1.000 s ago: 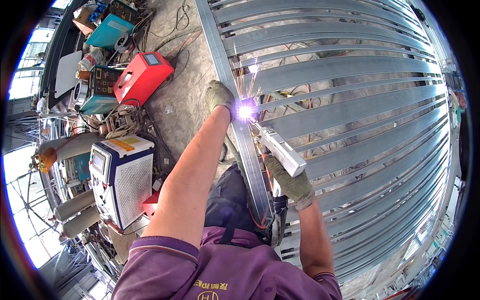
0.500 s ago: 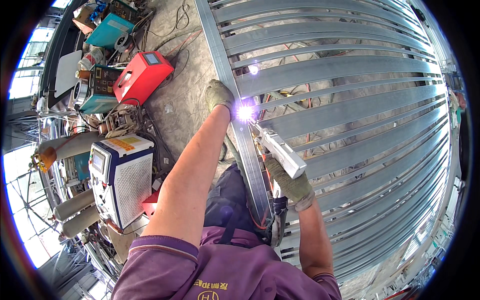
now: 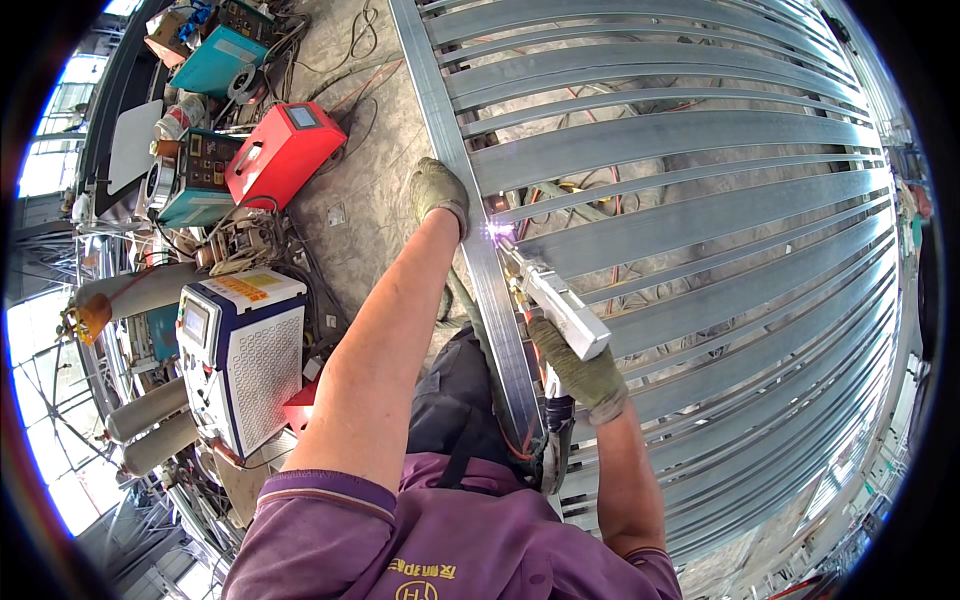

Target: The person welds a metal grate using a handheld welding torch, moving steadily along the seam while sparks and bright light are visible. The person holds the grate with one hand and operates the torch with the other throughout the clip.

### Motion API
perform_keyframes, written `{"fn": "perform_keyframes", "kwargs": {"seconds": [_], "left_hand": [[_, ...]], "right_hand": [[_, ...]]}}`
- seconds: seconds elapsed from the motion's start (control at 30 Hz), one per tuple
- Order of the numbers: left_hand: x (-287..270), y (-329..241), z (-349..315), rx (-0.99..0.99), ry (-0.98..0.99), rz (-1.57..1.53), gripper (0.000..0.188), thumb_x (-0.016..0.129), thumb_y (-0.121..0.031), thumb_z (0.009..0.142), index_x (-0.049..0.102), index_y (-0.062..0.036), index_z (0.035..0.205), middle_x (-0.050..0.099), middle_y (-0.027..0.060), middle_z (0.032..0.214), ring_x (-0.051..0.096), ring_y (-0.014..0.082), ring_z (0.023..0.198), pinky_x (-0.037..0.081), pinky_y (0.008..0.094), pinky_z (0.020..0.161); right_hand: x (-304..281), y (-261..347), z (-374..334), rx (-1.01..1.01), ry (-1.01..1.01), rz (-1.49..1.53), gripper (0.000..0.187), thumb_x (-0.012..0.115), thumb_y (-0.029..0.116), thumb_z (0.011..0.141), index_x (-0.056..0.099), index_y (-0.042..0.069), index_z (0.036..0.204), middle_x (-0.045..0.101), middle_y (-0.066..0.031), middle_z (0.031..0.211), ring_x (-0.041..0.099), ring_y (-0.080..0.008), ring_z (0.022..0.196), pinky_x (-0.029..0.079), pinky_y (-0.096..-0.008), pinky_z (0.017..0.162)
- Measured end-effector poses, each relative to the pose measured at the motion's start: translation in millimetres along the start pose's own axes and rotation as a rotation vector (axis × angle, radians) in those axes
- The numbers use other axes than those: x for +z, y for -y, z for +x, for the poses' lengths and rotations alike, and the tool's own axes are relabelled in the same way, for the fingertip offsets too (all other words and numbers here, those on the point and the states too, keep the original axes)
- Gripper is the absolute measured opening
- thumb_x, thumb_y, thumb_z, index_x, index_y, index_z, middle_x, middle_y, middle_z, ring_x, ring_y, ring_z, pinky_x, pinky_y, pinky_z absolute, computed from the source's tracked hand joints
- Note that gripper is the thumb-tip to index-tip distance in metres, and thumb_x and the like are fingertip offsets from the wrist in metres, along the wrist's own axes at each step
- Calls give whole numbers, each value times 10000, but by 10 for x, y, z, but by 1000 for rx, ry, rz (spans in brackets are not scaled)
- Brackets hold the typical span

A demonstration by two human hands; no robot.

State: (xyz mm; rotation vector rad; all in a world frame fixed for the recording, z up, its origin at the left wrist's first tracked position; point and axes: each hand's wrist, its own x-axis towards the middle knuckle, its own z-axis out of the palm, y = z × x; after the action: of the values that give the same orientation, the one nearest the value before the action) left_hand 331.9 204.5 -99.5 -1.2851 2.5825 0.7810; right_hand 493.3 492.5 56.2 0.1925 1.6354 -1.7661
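Observation:
My right hand (image 3: 580, 370), in a green work glove, grips a silver handheld welding gun (image 3: 567, 312). The gun's nozzle points up and left to a joint where a thin slat (image 3: 640, 186) meets the long side rail (image 3: 430, 95) of a grey metal frame. A small violet-white glow shines at that joint. Just left of the glow, my gloved left hand (image 3: 438, 192) is closed against the outer edge of the side rail; its fingertips are partly hidden. Wide and narrow slats run rightward from the rail.
On the left stand a red machine (image 3: 285, 155), a white and blue machine cabinet (image 3: 250, 365), teal machines (image 3: 215, 62) and grey gas cylinders (image 3: 150, 410). Cables and hoses lie on the concrete floor (image 3: 375, 150), also beneath the slats.
The bright welding flash has shrunk to a small glow. The gun's tip has shifted very slightly; my left hand stays in place on the rail.

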Motion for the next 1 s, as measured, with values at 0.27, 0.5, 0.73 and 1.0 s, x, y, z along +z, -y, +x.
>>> {"fn": "perform_keyframes", "kwargs": {"seconds": [0.27, 0.5, 0.73, 1.0], "left_hand": [[312, 480, 420, 160, -72, 362, 375, 409, -254, 1082, 598, -26, 1312, 643, 218, 1361, 638, 397, 1252, 538, 456, 1013], [-395, -245, -390, -234, -66, -430, 731, 254, -539, 1097, 614, 22, 1398, 599, 266, 1460, 575, 423, 1347, 438, 481, 1137], [-348, -167, -261, -255, -105, -480, 762, 292, -596, 1085, 621, 3, 1424, 629, 218, 1455, 576, 368, 1376, 432, 421, 1144], [-374, -214, -294, -153, -122, -431, 762, 262, -581, 1093, 607, 6, 1435, 613, 216, 1476, 561, 367, 1390, 425, 427, 1152]], "right_hand": [[108, 42, -229, -19, -89, 151, 330, 762, 232, 1005, 689, 23, 1248, 671, 3, 911, 602, -65, 776, 485, -252, 639], [-425, 150, -698, -15, -305, 90, 236, 741, 170, 1009, 683, 2, 1165, 659, -13, 837, 615, -96, 691, 500, -285, 586], [-1018, 262, -1614, -3, -703, 102, 309, 655, 382, 1041, 683, 78, 1089, 668, -29, 826, 649, -112, 674, 523, -253, 579], [-1416, 443, -2063, 18, -772, 58, 328, 681, 380, 1013, 690, 57, 1072, 675, -44, 776, 611, -118, 572, 484, -255, 518]]}}
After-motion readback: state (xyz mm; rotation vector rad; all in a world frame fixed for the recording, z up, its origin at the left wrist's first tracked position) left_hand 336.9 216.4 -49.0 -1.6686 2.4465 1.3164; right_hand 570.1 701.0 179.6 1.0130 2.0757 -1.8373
